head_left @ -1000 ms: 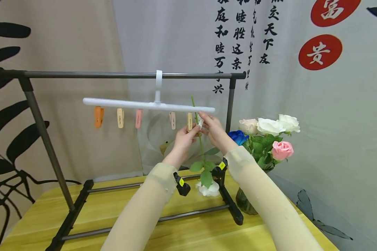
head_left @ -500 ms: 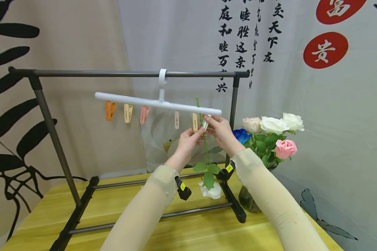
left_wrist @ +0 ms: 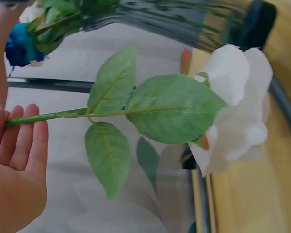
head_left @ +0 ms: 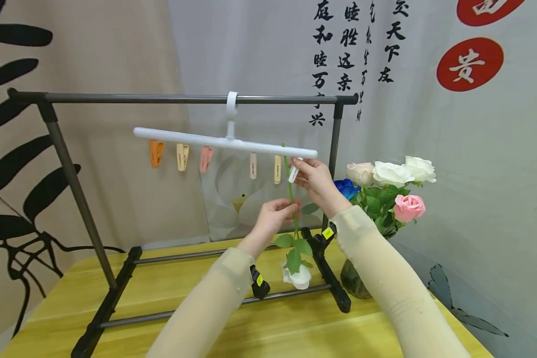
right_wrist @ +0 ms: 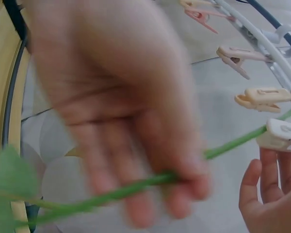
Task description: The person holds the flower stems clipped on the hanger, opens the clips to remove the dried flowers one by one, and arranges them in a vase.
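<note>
A white rose (head_left: 297, 277) hangs bloom down on its green stem, the stem's cut end reaching up behind the white hanger (head_left: 223, 141). Lower on the stem, my left hand (head_left: 273, 219) pinches it between thumb and fingers. In the left wrist view the left hand (left_wrist: 19, 179) holds the stem above the leaves (left_wrist: 172, 108). My right hand (head_left: 317, 181) holds a white clothespin (head_left: 294, 171) under the hanger's right end. In the right wrist view the stem runs up to the white clothespin (right_wrist: 283, 136); whether it lies between the jaws is unclear.
The hanger hooks over the rack's dark top bar (head_left: 161, 98). Orange (head_left: 156, 153), cream (head_left: 182, 157) and pink clothespins hang along it. To the right stands a glass vase (head_left: 354, 281) of white, pink and blue roses. The rack's feet rest on a yellow wooden table (head_left: 259, 333).
My left hand has moved down the stem, away from the clothespin, and the rose has dropped slightly. The right hand stays at the white clothespin. The hanger has tilted down to the right.
</note>
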`<state>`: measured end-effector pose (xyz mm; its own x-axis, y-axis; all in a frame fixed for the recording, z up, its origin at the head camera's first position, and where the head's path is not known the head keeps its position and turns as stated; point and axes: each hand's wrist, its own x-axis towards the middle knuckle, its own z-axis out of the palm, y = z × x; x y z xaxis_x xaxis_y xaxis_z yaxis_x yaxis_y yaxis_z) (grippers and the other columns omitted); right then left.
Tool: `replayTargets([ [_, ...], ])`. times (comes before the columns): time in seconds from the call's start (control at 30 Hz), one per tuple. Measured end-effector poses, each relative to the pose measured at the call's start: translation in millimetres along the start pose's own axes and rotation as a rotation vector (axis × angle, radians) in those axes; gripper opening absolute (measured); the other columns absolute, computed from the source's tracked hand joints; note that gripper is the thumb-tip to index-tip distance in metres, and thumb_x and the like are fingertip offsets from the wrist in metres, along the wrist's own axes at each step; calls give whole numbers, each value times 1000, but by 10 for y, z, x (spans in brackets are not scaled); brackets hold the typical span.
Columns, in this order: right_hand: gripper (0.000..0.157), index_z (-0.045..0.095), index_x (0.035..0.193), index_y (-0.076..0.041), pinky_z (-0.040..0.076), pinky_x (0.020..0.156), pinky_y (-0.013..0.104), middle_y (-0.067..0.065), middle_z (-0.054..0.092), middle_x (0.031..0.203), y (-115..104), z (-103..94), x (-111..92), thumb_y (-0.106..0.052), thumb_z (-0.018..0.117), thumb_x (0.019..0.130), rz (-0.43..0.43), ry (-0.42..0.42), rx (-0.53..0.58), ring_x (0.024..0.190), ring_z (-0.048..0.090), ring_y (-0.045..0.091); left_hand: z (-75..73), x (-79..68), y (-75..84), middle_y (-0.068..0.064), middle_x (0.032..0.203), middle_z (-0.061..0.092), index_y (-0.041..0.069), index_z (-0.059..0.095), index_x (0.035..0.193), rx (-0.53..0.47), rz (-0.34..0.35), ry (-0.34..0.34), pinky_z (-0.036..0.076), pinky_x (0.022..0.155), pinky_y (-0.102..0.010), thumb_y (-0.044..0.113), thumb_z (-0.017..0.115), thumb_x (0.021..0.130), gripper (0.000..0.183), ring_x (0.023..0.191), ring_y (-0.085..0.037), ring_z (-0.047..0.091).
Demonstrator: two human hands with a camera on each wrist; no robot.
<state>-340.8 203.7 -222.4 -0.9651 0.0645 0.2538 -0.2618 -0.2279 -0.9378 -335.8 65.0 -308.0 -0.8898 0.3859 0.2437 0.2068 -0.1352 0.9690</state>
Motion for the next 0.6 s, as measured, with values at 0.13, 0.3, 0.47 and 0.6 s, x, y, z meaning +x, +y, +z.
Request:
replayTargets([
  [0.13,8,61,99,-9,51,71,28,-1,68,88,-53,2,29,-17,62,96,-18,21,1,77,60,12,-40,-179,-113,-15,111,69,-3,67,118,24,-55,-54,54,85,-41,16,63,96,29,101,-32,66],
  [0.3,5,60,97,-8,51,70,27,-1,68,86,-94,14,49,-13,62,97,-35,20,9,75,60,12,-81,-525,-203,-19,111,68,-3,68,114,4,-103,-151,56,77,-38,14,64,95,26,92,-29,70],
  [0.47,11,59,105,-9,50,72,26,0,68,95,-72,14,61,-17,60,98,-6,19,23,75,59,12,-126,-855,-141,-13,115,67,-8,65,113,-32,-116,-209,56,77,-39,12,64,95,27,88,-24,71],
  [0.6,34,53,128,-5,50,83,29,9,62,121,-45,31,57,-23,57,100,32,0,20,90,62,16,-223,-944,-55,-13,120,65,-10,63,116,-52,-68,-170,56,81,-41,13,64,95,31,92,-28,70],
])
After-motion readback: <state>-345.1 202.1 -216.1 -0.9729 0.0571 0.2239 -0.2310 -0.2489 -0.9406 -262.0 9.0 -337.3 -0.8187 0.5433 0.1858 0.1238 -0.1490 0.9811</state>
